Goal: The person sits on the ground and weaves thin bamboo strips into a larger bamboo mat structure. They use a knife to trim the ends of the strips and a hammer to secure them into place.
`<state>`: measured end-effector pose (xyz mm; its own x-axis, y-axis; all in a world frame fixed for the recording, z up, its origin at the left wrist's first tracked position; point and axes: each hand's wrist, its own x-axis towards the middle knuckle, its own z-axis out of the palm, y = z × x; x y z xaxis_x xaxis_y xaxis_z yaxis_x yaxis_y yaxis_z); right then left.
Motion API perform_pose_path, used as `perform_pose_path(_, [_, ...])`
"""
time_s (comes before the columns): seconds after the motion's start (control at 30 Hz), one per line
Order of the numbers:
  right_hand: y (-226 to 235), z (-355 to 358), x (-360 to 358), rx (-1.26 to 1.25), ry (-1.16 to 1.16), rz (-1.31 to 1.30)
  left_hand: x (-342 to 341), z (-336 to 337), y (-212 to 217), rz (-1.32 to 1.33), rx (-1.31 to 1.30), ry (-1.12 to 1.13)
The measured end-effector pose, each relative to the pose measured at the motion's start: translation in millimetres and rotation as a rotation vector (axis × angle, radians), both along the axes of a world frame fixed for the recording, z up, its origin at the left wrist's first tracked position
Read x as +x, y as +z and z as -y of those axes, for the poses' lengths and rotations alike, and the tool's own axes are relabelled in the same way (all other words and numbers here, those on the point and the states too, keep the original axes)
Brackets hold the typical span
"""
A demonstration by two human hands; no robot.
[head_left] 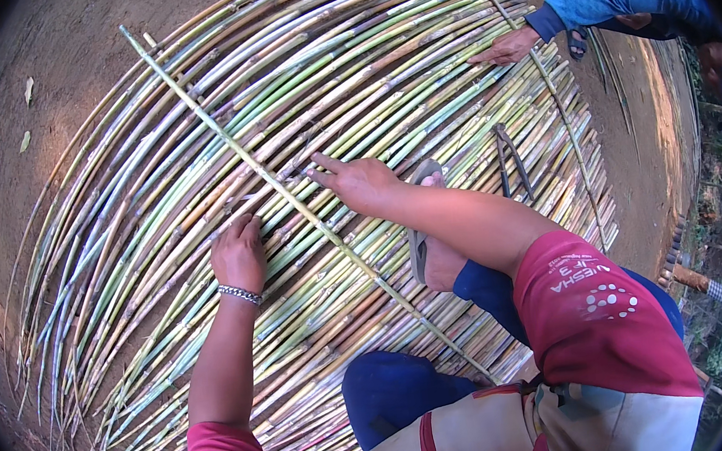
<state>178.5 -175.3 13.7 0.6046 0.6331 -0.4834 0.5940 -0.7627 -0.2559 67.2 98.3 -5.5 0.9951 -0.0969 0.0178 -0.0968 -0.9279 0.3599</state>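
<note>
Long thin bamboo strip (287, 194), running from upper left to lower centre across bamboo mat (415, 70). Left hand (239, 254) flat, fingers released, beside strip; right hand (362, 181) pointing, pinching nothing visible.

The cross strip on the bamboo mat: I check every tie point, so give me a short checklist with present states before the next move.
1. Cross strip lies across the bamboo mat: ok.
2. Left hand presses the canes beside the strip: ok.
3. Right hand is at the strip: ok.
4. Binding in place under the fingers: cannot tell.
5. Pliers lie on the mat, apart from both hands: ok.
6. Co-worker's hand is apart, at the second strip: ok.
</note>
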Motion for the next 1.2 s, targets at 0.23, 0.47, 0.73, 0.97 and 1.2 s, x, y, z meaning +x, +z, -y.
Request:
perform_pose_path(0.23, [21.0, -3.4, -2.1, -0.048, 0.003, -0.087, -17.2, 7.7, 5.1, -0.289, 0.207, -0.127])
perform_pose_path(0.47, [28.4, 7.5, -14.4, -0.036, 0.065, -0.05, -18.7, 19.9, 14.1, -0.407, 0.177, -0.132])
perform_pose_path(0.73, [-8.8, -10.7, -9.9, 0.215, -0.007, 0.304, -12.1, 28.3, 17.3, -0.426, 0.162, -0.129])
perform_pose_path(0.97, [-20.6, -23.8, -32.7, 0.176, -0.068, 0.262, -18.7, 19.2, 14.2, -0.386, 0.132, -0.124])
perform_pose_path(1.2, [-12.0, -23.2, -28.2, 0.253, -0.063, 0.305, -24.3, 16.1, 11.9, -0.398, 0.148, -0.118])
